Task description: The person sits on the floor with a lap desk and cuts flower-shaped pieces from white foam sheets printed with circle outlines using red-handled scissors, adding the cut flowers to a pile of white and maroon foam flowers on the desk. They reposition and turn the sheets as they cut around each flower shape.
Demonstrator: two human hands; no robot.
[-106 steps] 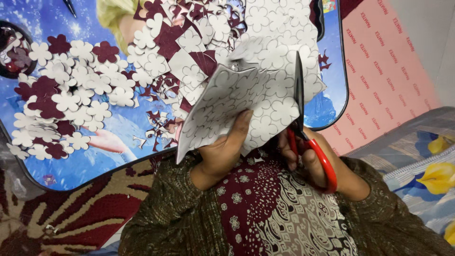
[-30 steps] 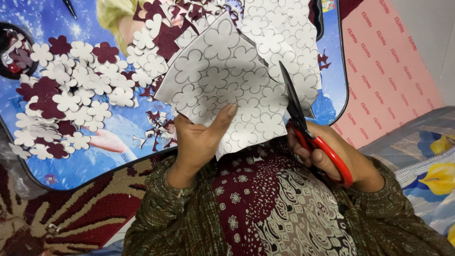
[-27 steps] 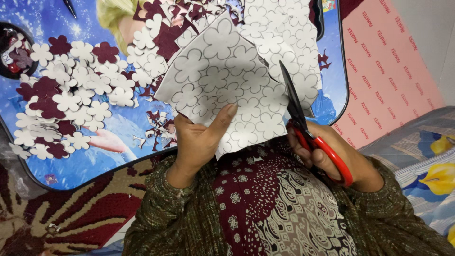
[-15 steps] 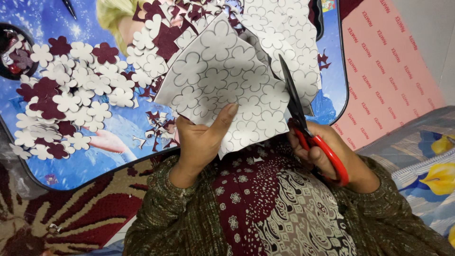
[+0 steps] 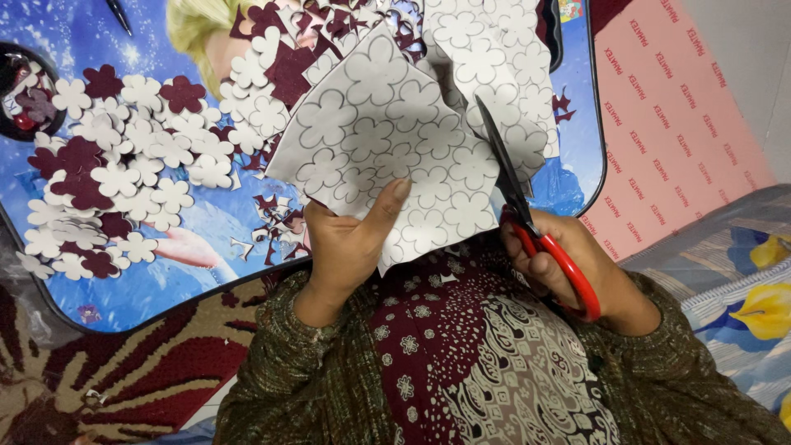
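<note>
The left hand grasps the flower-printed sheet; the right hand clenches red scissors, fingers partly hidden behind the handles.

Blue picture tray carries cut flower shapes and, seemingly, maroon scraps.

- The sheet of flower outlines is held up above the lap, in front of the surface.
- The left hand has its grip on the sheet's lower edge, thumb on the near face.
- The right hand is to the right of the sheet, holding the scissors; their blades point up along the sheet's right edge.
- A heap of cut-out flowers lies on the surface, left of the sheet.
- Small scraps lie on the surface between the heap and the left hand.
- A mat lies right of the surface.
- A rug lies below the surface's near edge, at the left.
</note>
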